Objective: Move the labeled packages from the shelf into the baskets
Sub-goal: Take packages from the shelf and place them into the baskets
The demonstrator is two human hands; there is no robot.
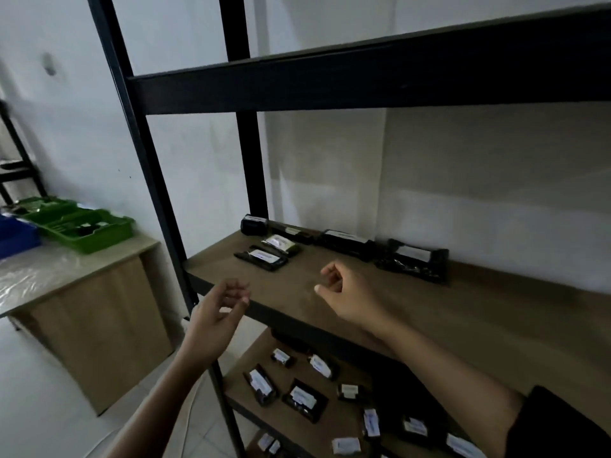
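Several black packages with white labels lie at the back left of the wooden shelf [297, 292]; the nearest is a flat one [261, 257], with a long one [413, 261] further right by the wall. My right hand [344, 294] hovers over the shelf with loosely curled fingers and holds nothing, a short way from the flat package. My left hand [215, 317] is raised at the shelf's front left edge, fingers relaxed, with nothing in it. A green basket [82, 226] and a blue basket [16, 236] stand on the table at far left.
Black metal uprights [145, 160] and a crossbeam [363, 77] frame the shelf. The lower shelf [317, 421] carries several more labeled packages. A low wooden table [82, 292] with a plastic sheet stands left of the rack, against a white wall.
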